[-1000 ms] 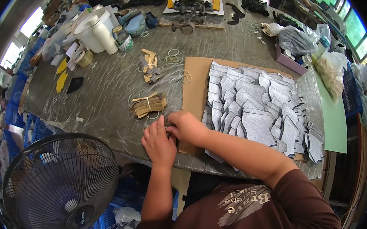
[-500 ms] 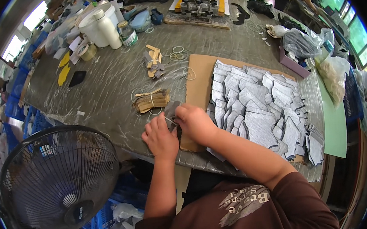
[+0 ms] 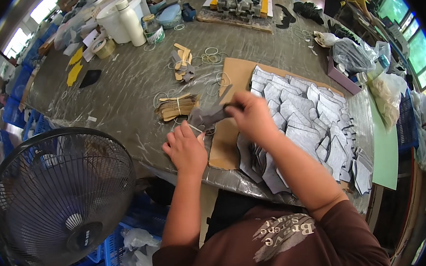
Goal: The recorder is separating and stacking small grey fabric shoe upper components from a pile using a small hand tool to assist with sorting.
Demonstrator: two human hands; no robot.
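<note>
My left hand [image 3: 186,148] rests on the table near its front edge, fingers bent. A pale rubber band [image 3: 195,129] runs between its forefinger and thumb. To its right, my right hand [image 3: 253,117] is closed on a dark grey piece of material [image 3: 212,116], somewhat blurred, which points left toward the left fingertips. Just beyond the left hand lies a banded bundle of brown strips [image 3: 178,107]. Farther back is a looser bundle of tan and grey pieces [image 3: 183,63]. Overlapping light grey cut pieces [image 3: 299,110] cover much of a cardboard sheet [image 3: 224,144] on the right.
A black fan [image 3: 66,196] stands at the lower left, beside the table. Loose rubber bands [image 3: 211,56] lie in the middle. At the back are a white bottle [image 3: 131,23], a bucket [image 3: 112,22] and a metal device [image 3: 237,6], with another person's hand nearby.
My right hand has moved away from the left, up and to the right, drawing out the dark grey piece. My left hand has stayed nearly in place. The view has shifted slightly.
</note>
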